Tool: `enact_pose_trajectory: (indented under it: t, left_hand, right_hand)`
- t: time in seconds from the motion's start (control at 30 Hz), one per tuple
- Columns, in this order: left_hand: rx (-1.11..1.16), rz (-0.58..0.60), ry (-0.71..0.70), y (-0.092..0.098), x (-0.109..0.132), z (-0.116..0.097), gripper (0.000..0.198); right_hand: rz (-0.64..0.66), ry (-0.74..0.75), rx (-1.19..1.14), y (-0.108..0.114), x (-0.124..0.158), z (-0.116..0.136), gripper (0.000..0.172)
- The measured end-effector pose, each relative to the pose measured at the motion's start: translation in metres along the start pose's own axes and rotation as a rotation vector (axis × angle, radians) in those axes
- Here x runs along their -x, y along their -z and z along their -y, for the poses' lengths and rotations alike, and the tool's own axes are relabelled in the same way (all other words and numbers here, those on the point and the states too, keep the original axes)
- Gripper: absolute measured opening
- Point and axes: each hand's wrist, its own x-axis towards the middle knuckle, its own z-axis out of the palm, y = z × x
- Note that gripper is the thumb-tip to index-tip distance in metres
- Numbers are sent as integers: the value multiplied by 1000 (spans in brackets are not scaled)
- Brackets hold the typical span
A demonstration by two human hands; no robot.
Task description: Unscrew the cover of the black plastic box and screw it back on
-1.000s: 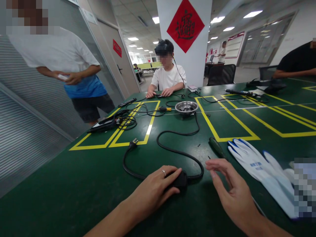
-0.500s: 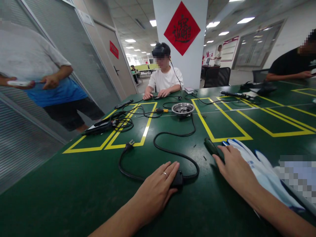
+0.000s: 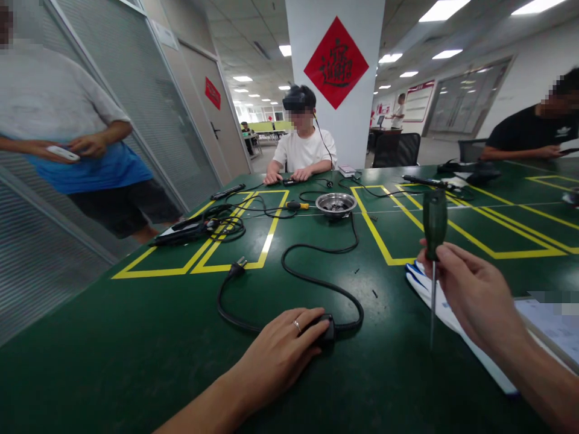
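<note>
My left hand lies over a small black box set in a power cord, fingers on its top; part of the box is hidden under them. From the box the black cord curves across the green table, and its plug lies to the left with the prongs pointing away. My right hand pinches a screwdriver with a dark green handle, held upright above the table with its shaft pointing down. Two small dark screws rest between the hands, beyond the box.
White gloves with blue edging lie under my right hand, beside papers. Farther off stand a metal bowl and a yellow-and-black screwdriver. Coiled cables lie left. A person sits opposite; others are at both sides.
My right hand has lifted the screwdriver off the table and turned it upright, shaft down. My left hand stays at the black box, its fingers shifted slightly.
</note>
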Motion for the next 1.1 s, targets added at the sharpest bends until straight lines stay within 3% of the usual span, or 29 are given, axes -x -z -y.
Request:
enact_pose_trajectory:
  t: [0.17,0.3,0.4,0.5,1.1]
  left_hand:
    - [52,20,21,1,-1,2,42]
    - [68,35,28,1,-1,2,43]
    - [69,32,26,-1,0,5,43]
    - [71,37,29,-2,1,6,43]
    - [85,26,25,1,-2,2,43]
  right_hand:
    - [-72,39,-159,-12,13,-3,26]
    - [-155,179,-159,-12,30,-7,22]
    - [-78,373,-66,-14,42,-14,34]
    - [31,476,0,-20,48,-23,34]
    - [60,438,33,-21,44,-31,32]
